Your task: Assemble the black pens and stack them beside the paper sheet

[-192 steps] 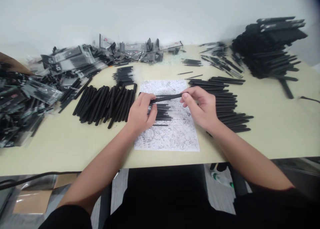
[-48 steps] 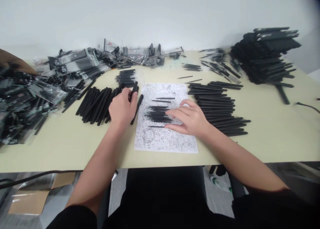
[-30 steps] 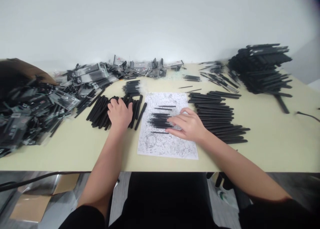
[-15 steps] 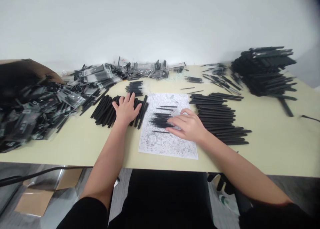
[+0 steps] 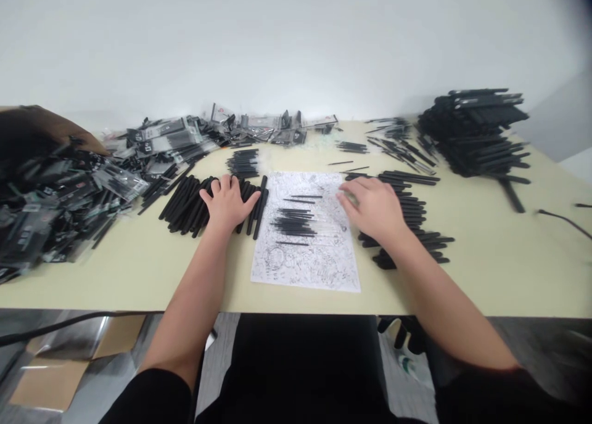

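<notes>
My left hand (image 5: 226, 203) lies with its fingers spread on a row of black pens (image 5: 184, 208). Curved and parted, the fingers of my right hand (image 5: 375, 207) hover at the right edge of a scribbled white paper (image 5: 305, 267), over the near end of another row of black pens (image 5: 411, 211). Nothing shows between the right thumb and fingers. On the paper rests a bundle of thin black sticks with pale ends, like pen refills (image 5: 293, 222). A few single ones lie just above and below that bundle, apart from both hands.
Clear and black plastic packets (image 5: 171, 134) are heaped along the left and back. A brown box (image 5: 60, 125) stands far left. At the back right is a tall pile of black pens (image 5: 481, 134), with loose thin sticks (image 5: 400, 146) beside it. A black cable (image 5: 562, 217) lies at right.
My right hand has moved right and slightly up, off the thin black sticks to the paper's right edge. My left hand stays on the pens. The view has shifted slightly.
</notes>
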The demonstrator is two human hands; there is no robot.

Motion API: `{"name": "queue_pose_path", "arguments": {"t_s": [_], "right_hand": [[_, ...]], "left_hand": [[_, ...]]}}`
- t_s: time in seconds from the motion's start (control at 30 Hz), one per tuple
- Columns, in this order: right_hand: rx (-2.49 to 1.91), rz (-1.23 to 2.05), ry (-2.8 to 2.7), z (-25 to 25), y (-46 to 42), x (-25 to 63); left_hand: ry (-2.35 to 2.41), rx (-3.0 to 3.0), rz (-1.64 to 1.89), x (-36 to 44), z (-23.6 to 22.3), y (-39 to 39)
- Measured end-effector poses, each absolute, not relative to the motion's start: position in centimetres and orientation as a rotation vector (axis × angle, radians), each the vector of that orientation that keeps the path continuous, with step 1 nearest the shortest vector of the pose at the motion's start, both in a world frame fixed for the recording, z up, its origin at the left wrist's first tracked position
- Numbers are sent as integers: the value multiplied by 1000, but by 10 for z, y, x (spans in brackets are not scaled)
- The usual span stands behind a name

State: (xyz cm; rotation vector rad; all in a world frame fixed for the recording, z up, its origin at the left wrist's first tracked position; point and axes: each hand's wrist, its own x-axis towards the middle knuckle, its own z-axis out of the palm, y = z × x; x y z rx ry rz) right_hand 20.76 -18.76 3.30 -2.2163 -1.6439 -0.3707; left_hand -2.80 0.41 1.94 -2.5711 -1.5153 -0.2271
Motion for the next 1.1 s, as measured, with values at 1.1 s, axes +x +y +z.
{"name": "queue_pose_path", "arguments": {"t_s": [1.1], "right_hand": [[-2616, -165, -1356, 6, -190, 265]], "left_hand": [[-1155, -2927, -261, -17, 17, -16]]}}
